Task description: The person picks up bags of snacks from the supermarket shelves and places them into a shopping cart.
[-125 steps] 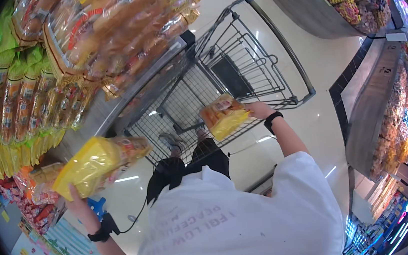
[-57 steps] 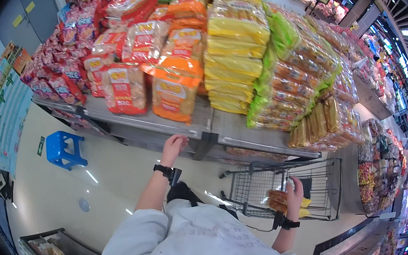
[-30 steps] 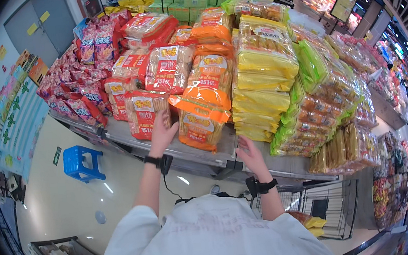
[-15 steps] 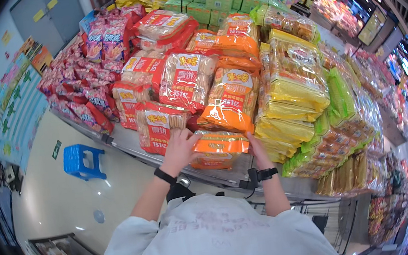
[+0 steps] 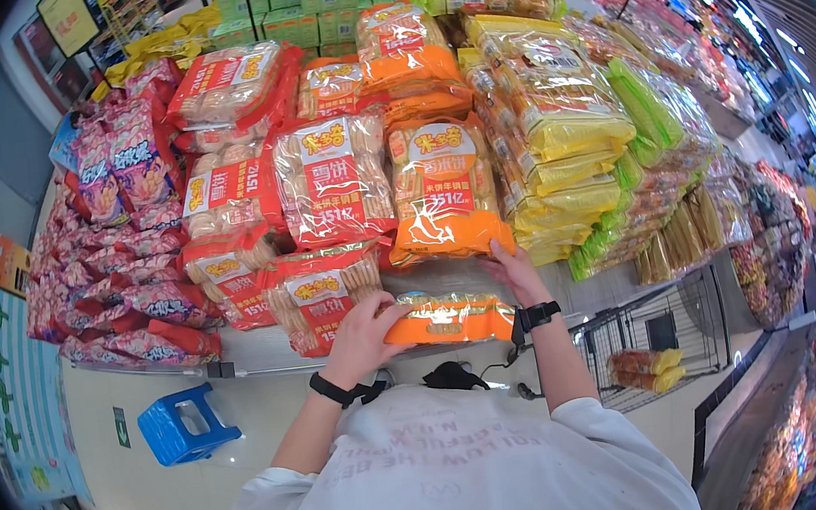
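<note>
While the left hand (image 5: 365, 335) bends its fingers over one end of the orange packet (image 5: 456, 320), its thumb is out of sight; cannot tell whether it pinches. Packet lies just right of that hand, at the front of the grey display shelf (image 5: 262, 344), a narrow side turned up. Right hand (image 5: 519, 278) near the packet's other end, fingers loosely spread, tips by the lower corner of an orange pack (image 5: 440, 186) beyond; contact with the packet unclear.

Handling, by judgement: light for its bulk, film slick, contents probably brittle biscuits that would crack under a squeeze. Some give in the wrap, little in the rows inside. Best taken at both ends with flat fingers, or supported from beneath, rather than by a loose fold of film.

Labels: packet's upturned side mostly glare, print not readable. Orange pack beyond the right fingertips shows chunky yellow characters on a white panel, more print and digits below. Red-trimmed pack (image 5: 322, 295), just beside the left hand, follows a similar layout in red. Yellow packs (image 5: 553, 117), beyond the right hand and to its right, carry a red mark on top.
</note>
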Available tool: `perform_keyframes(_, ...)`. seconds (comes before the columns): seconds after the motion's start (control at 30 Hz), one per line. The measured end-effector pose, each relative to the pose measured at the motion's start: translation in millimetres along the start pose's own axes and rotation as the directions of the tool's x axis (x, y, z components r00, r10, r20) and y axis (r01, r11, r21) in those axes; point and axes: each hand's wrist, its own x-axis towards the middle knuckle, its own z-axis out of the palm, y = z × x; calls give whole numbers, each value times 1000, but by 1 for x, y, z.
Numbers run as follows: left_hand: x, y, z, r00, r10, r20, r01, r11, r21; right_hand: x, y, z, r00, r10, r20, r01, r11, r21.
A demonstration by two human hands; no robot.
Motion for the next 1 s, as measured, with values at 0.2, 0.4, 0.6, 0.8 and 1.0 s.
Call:
perform_keyframes(0.2, -8, -5, -1, 982, 129, 136, -120, 990, -73, -4, 63, -26, 993, -103, -52, 92, 978, -185)
perform_keyframes(0.4, -3, -8, -1, 983, 128, 129, -117, 989, -90, 1, 94, -52, 1000, -31, -7, 28, 978, -206)
perform_keyframes(0.6, 7, -1, 4, 991, 98, 96, -90, 992, -83, -13, 89, -84, 982, -187, -22, 167, 922, -350)
perform_keyframes(0.8, 19, -7, 15, 996, 90, 27, -88, 994, -61, -113, -81, 24, 879, -474, 46, 335, 547, -767)
perform_keyframes(1.0, 38, -3, 24, 999, 44, -15, -44, 999, 20, -86, -62, 88, 775, -376, 508, 473, -189, -861)
